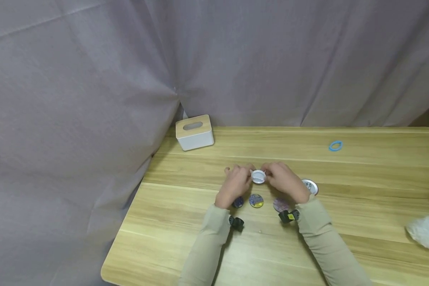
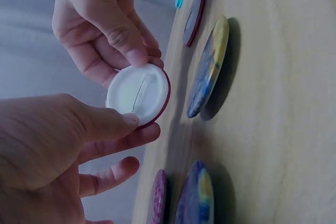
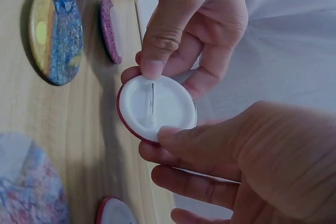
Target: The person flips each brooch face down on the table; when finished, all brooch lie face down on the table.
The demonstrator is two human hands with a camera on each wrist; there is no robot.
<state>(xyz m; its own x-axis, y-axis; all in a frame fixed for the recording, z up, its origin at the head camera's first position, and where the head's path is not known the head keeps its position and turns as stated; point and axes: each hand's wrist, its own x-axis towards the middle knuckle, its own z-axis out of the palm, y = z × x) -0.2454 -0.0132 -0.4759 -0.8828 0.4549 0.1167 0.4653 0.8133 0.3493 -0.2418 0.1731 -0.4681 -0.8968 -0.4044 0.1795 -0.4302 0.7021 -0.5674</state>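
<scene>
A round pin-back button badge (image 1: 258, 177) with a red rim is held above the table between both hands. Its white back and metal pin face the wrist cameras. My left hand (image 1: 235, 180) pinches one edge, thumb on the back and fingers beneath. The opposite edge is pinched by my right hand (image 1: 283, 179), with its thumb (image 3: 178, 139) by the end of the pin. Below the hands lie a blue and yellow badge (image 1: 256, 200), a dark blue badge (image 1: 238, 202) and a pinkish badge (image 1: 281, 205). A magenta badge (image 3: 111, 31) also lies nearby in the right wrist view.
A tissue box (image 1: 195, 134) with a wooden top stands at the back left of the table. A blue ring (image 1: 335, 145) lies at the back right. Beside the right wrist is a silver-rimmed badge (image 1: 310, 186). Something white and fluffy (image 1: 428, 231) sits at the right.
</scene>
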